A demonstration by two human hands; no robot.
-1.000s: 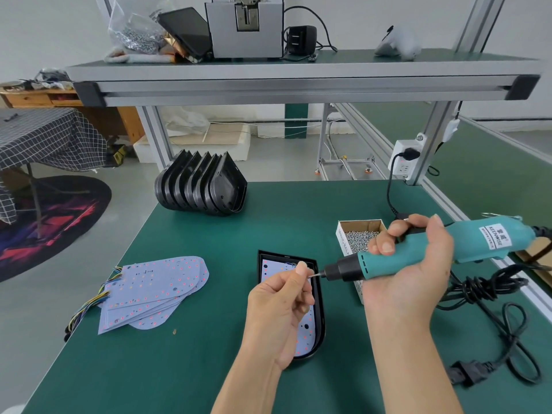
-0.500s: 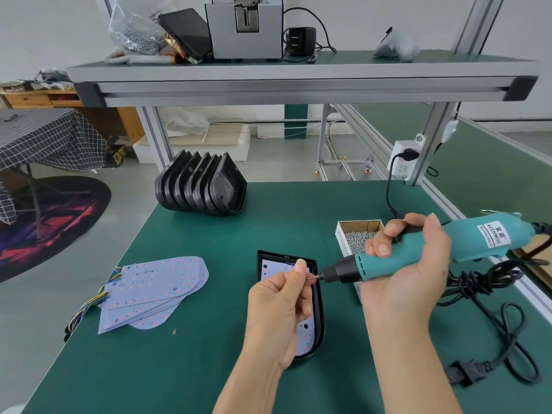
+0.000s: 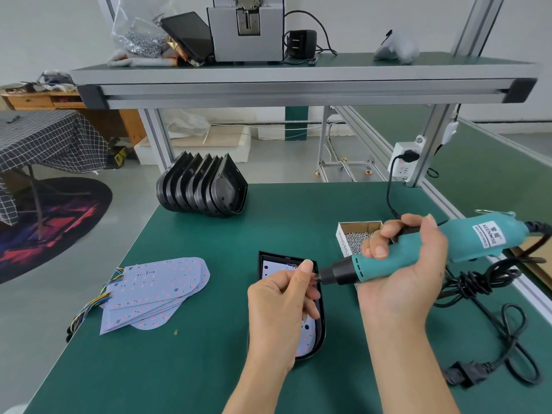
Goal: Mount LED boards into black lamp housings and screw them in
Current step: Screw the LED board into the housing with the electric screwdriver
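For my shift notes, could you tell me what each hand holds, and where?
The right hand grips the teal electric screwdriver around its body. The left hand pinches something at its bit tip; too small to identify.

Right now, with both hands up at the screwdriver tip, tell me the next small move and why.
Probably tip the electric screwdriver down toward the LED board in the black housing: the left hand pinches at its bit, apparently seating a screw, while the right hand holds it level.

Wall socket [image 3: 403,158] on frame post, tablet [image 3: 188,35] on upper shelf [image 3: 298,76], checkered tablecloth [image 3: 44,138] far left.
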